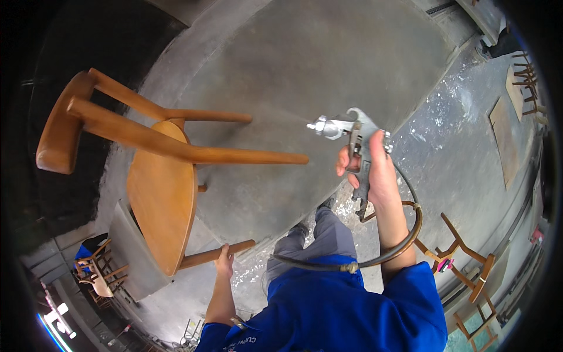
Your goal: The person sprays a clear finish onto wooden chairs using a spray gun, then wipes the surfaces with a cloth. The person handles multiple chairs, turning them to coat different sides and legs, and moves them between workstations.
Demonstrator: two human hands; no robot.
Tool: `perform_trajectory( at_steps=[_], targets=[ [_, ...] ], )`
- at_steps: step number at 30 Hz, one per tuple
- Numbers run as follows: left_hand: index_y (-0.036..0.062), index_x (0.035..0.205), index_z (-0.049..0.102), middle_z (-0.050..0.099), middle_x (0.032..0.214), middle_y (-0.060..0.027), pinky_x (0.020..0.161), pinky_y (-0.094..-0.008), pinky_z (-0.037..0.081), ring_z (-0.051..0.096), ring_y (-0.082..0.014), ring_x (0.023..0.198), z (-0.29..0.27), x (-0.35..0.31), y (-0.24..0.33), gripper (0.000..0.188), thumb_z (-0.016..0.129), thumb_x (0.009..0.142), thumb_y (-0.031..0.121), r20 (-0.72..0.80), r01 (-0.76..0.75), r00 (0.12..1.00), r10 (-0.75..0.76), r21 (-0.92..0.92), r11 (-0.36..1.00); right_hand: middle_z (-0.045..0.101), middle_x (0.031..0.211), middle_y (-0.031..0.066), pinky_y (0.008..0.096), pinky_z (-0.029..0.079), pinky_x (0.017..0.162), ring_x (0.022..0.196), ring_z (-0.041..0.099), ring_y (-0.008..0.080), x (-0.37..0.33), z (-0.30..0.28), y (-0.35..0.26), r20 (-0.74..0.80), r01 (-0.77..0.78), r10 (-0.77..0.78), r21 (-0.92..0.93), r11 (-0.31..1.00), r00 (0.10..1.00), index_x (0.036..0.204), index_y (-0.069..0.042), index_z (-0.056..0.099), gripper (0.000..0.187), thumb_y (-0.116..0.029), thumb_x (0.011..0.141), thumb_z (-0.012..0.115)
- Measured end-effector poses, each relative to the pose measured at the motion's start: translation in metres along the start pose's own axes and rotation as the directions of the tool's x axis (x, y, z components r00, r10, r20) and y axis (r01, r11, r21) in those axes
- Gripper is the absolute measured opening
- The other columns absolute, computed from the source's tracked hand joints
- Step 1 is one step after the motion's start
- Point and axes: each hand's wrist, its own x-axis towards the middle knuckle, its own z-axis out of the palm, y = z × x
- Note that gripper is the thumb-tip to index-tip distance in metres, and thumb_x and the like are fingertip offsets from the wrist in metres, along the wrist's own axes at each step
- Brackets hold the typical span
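Observation:
A brown wooden chair [161, 199] is tipped over on the left, its legs pointing right and its backrest at the far left. My left hand [224, 259] is closed round the chair's nearest leg, partway along it. To the right of the chair, my right hand [378, 173] grips a metal spray gun [360, 132] by its handle, fingers at the trigger. The gun's nozzle points left toward the chair legs, apart from them, with a faint haze before it. A dark hose [390, 253] runs from the gun's handle and loops across my right forearm.
Beneath the chair lies a grey board-like surface [305, 64]. More wooden chairs [484, 276] stand at the lower right, and others [528, 88] at the far right near flat brown panels [503, 141]. At the lower left, a person in blue [88, 252] is beside another chair [105, 276].

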Motion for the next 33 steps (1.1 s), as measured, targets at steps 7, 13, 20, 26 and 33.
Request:
perform_trajectory(
  at_steps=[7,13,20,26,33],
  targets=[
    [0.0025,0.15,0.04,0.047,0.146,-0.0113,0.113,-0.0443,0.038,0.043,-0.0248,0.138,-0.002,0.0,-0.039,0.085,0.084,0.084,0.032,0.183,-0.026,0.983,0.005,0.114,0.993,0.062,0.093,0.0067,0.0397,0.057,0.085,0.103,0.069,0.0278,-0.113,-0.021,0.014,-0.152,0.105,-0.117,-0.087,0.991,0.981,0.113,-0.003,0.057,0.065,-0.064,0.101,0.042],
    [-0.0045,0.129,0.062,0.063,0.132,-0.0147,0.102,-0.0375,0.046,0.06,-0.0248,0.118,0.082,0.016,-0.088,0.063,0.079,0.088,0.04,0.042,-0.207,0.978,0.203,0.144,0.968,0.062,0.081,0.0062,0.0266,0.051,0.052,0.077,0.068,0.0197,-0.264,-0.014,0.102,-0.485,-0.13,0.079,-0.073,0.989,0.871,0.114,-0.005,0.057,0.063,-0.064,0.103,0.037],
    [-0.0045,0.123,0.066,0.072,0.112,-0.019,0.092,-0.0414,0.051,0.066,-0.0279,0.104,0.128,0.052,-0.049,0.057,0.069,0.093,0.044,0.614,-0.735,0.675,0.41,0.509,0.449,0.064,0.076,0.0084,0.0227,0.041,0.047,0.066,0.062,0.0129,-0.393,0.035,0.163,-0.533,-0.2,0.097,-0.139,0.97,0.841,0.105,-0.005,0.057,0.066,-0.068,0.1,0.038],
    [-0.0013,0.114,0.07,0.073,0.089,-0.0092,0.075,-0.0293,0.05,0.064,-0.0124,0.082,0.023,-0.039,-0.095,0.041,0.06,0.101,0.036,0.877,-0.628,0.429,-0.217,0.462,0.626,0.063,0.082,0.0119,0.0225,0.04,0.044,0.071,0.063,0.0176,-0.445,0.046,0.173,-0.253,0.031,0.0,0.116,0.993,0.967,0.098,0.001,0.057,0.08,-0.075,0.096,0.033],
    [0.0049,0.083,0.067,0.051,0.055,0.0008,0.051,-0.0287,0.038,0.047,-0.0089,0.051,-0.057,-0.111,-0.103,0.045,0.053,0.103,0.042,0.806,-0.642,0.58,-0.116,0.541,0.544,0.059,0.074,0.0077,0.0218,0.037,0.044,0.062,0.06,0.0146,-0.471,-0.007,0.191,-0.372,-0.127,0.073,-0.122,0.984,0.925,0.098,-0.005,0.054,0.068,-0.07,0.101,0.033]
  ],
)
